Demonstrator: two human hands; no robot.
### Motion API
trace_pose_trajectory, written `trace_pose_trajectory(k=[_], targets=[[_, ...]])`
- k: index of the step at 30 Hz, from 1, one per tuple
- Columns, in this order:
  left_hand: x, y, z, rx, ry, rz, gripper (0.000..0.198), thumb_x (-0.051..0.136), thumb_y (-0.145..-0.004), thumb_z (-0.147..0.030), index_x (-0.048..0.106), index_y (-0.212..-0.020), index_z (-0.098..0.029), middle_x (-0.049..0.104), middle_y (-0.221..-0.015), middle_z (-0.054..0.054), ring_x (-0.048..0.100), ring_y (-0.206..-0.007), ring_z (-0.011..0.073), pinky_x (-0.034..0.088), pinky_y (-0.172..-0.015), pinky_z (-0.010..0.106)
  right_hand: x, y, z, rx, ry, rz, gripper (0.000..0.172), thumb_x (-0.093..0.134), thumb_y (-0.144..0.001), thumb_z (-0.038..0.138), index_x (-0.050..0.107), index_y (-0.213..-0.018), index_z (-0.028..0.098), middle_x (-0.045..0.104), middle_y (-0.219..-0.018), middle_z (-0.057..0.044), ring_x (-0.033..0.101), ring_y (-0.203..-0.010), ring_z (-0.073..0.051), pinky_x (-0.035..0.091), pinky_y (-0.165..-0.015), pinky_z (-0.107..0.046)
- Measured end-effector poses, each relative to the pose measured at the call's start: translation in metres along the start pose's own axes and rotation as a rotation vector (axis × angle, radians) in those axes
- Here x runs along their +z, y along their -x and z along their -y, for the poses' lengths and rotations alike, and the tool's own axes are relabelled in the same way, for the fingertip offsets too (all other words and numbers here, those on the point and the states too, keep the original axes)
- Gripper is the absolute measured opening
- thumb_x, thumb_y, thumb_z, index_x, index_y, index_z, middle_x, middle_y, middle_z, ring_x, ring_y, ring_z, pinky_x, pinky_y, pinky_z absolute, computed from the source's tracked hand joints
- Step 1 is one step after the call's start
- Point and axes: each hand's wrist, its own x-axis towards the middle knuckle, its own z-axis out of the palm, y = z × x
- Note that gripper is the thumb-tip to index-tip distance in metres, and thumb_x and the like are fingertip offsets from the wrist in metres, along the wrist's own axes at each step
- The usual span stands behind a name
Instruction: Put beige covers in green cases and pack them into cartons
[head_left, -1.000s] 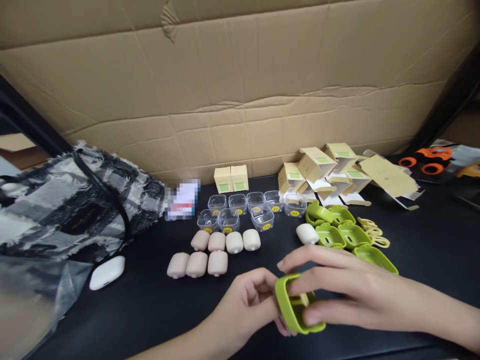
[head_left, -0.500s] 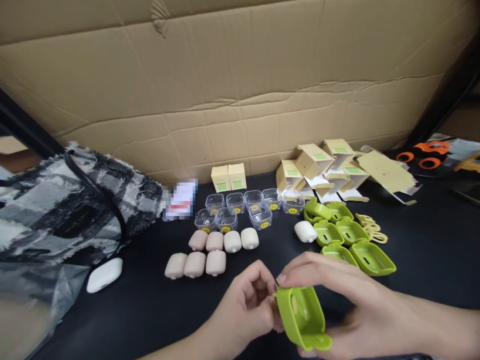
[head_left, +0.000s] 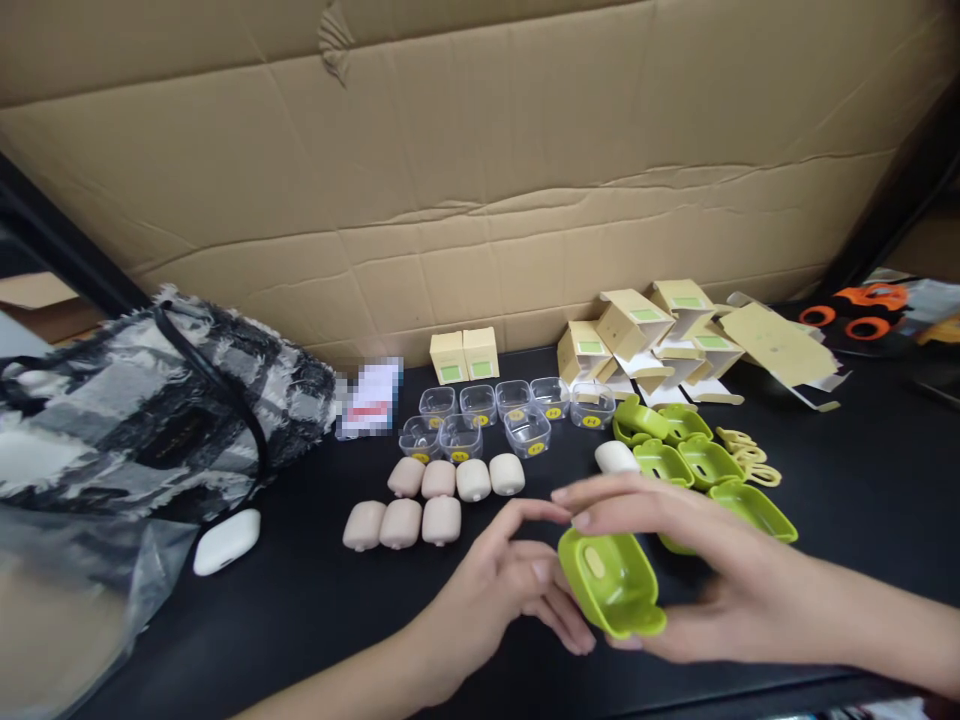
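My right hand [head_left: 705, 570] grips a lime-green silicone case shell [head_left: 611, 583], its hollow side turned up toward me, low over the black table [head_left: 300, 610]. My left hand [head_left: 499, 590] is beside the shell's left edge, fingers spread apart and touching its rim, holding nothing. Behind the hands lie several more green shells [head_left: 690, 465], one white earbud case [head_left: 615, 457] and a cluster of several beige earbud cases [head_left: 435, 497].
Several clear plastic cups [head_left: 495, 415] stand behind the beige cases. Small kraft boxes [head_left: 652, 335] are piled at the back right, two more [head_left: 465, 355] centre. A tweed bag [head_left: 150, 410], a plastic bag and a white case [head_left: 225, 542] lie left. A cardboard wall [head_left: 480, 180] stands behind; yellow rings [head_left: 750, 458] lie right.
The green shell has been turned from edge-on to hollow side up in my right hand. My left hand let go of its pinch and spread its fingers.
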Motion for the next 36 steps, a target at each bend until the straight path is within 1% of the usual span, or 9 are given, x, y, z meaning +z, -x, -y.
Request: trace_pose_trajectory(k=[3, 7, 13, 18, 21, 24, 27, 31, 36], targets=[[-0.004, 0.004, 0.003, -0.032, 0.083, 0.154, 0.066, 0.063, -0.07, -0.059, 0.049, -0.119, -0.016, 0.068, -0.086, 0.01, 0.068, -0.072, 0.024, 0.054, -0.061, 0.036, -0.013, -0.008, 0.003, -0.004, 0.187, 0.173, 0.055, 0.071, -0.078, 0.023, 0.051, -0.13, 0.029, 0.053, -0.127, -0.01, 0.056, -0.117, -0.021, 0.052, -0.092, -0.029], [0.0, 0.008, 0.002, -0.1, -0.016, 0.162, 0.059, 0.075, -0.066, -0.05, 0.054, -0.109, -0.015, 0.066, -0.086, 0.009, 0.067, -0.074, 0.0195, 0.055, -0.057, 0.029, -0.016, -0.02, 0.009, -0.028, 0.211, 0.402, 0.062, 0.07, -0.08, 0.023, 0.046, -0.138, 0.028, 0.045, -0.138, -0.012, 0.055, -0.118, -0.022, 0.054, -0.087, -0.025], [0.003, 0.006, -0.004, -0.283, -0.081, 0.107, 0.04, 0.056, -0.085, -0.046, 0.048, -0.113, -0.018, 0.068, -0.075, 0.006, 0.063, -0.043, 0.012, 0.041, -0.036, 0.015, -0.013, -0.037, 0.012, -0.075, 0.163, 0.45, 0.061, 0.068, -0.08, 0.014, 0.048, -0.137, 0.028, 0.053, -0.13, -0.01, 0.057, -0.115, -0.02, 0.053, -0.088, -0.025], [0.004, 0.007, 0.004, -0.154, -0.048, 0.073, 0.041, 0.057, -0.083, -0.051, 0.052, -0.1, -0.014, 0.069, -0.064, 0.006, 0.06, -0.038, 0.0106, 0.049, -0.041, 0.02, -0.022, -0.041, 0.013, -0.084, 0.087, 0.526, 0.07, 0.07, -0.08, 0.026, 0.039, -0.142, 0.025, 0.045, -0.138, -0.013, 0.051, -0.122, -0.023, 0.049, -0.094, -0.032], [0.005, 0.008, 0.011, -0.104, -0.044, 0.084, 0.035, 0.057, -0.082, -0.049, 0.052, -0.088, -0.015, 0.065, -0.055, 0.002, 0.055, -0.032, 0.0091, 0.044, -0.036, 0.016, -0.015, -0.049, 0.007, -0.053, 0.165, 0.394, 0.05, 0.053, -0.092, 0.027, 0.041, -0.139, 0.017, 0.046, -0.135, -0.014, 0.048, -0.123, -0.021, 0.047, -0.097, -0.034], [0.005, 0.008, 0.014, -0.105, -0.032, 0.111, 0.032, 0.058, -0.082, -0.047, 0.05, -0.086, -0.016, 0.066, -0.053, 0.002, 0.055, -0.031, 0.0099, 0.043, -0.034, 0.016, 0.002, -0.06, -0.005, -0.066, 0.535, 0.176, 0.03, 0.044, -0.095, 0.022, 0.061, -0.118, 0.013, 0.055, -0.115, -0.016, 0.054, -0.106, -0.027, 0.048, -0.088, -0.045], [0.003, 0.006, 0.013, -0.097, -0.015, 0.105, 0.034, 0.06, -0.08, -0.048, 0.049, -0.086, -0.017, 0.071, -0.061, 0.006, 0.061, -0.039, 0.0119, 0.05, -0.042, 0.02, 0.019, -0.07, -0.018, -0.083, 0.76, 0.212, 0.031, 0.06, -0.087, 0.035, 0.067, -0.103, 0.01, 0.058, -0.1, -0.015, 0.055, -0.091, -0.029, 0.049, -0.077, -0.046], [0.001, 0.004, 0.01, -0.113, -0.002, 0.162, 0.036, 0.061, -0.076, -0.05, 0.051, -0.087, -0.016, 0.074, -0.072, 0.01, 0.065, -0.044, 0.0135, 0.052, -0.045, 0.022, 0.033, -0.077, -0.026, -0.06, 0.79, 0.247, 0.035, 0.073, -0.075, 0.036, 0.067, -0.093, 0.007, 0.059, -0.096, -0.016, 0.054, -0.09, -0.031, 0.047, -0.075, -0.044], [-0.001, 0.003, 0.01, -0.109, 0.035, 0.226, 0.041, 0.052, -0.081, -0.054, 0.052, -0.099, -0.017, 0.075, -0.084, 0.014, 0.065, -0.046, 0.0147, 0.052, -0.047, 0.025, 0.022, -0.068, -0.02, -0.008, 0.729, 0.235, 0.021, 0.067, -0.081, 0.031, 0.064, -0.093, 0.014, 0.061, -0.089, -0.008, 0.057, -0.083, -0.024, 0.047, -0.074, -0.039]])
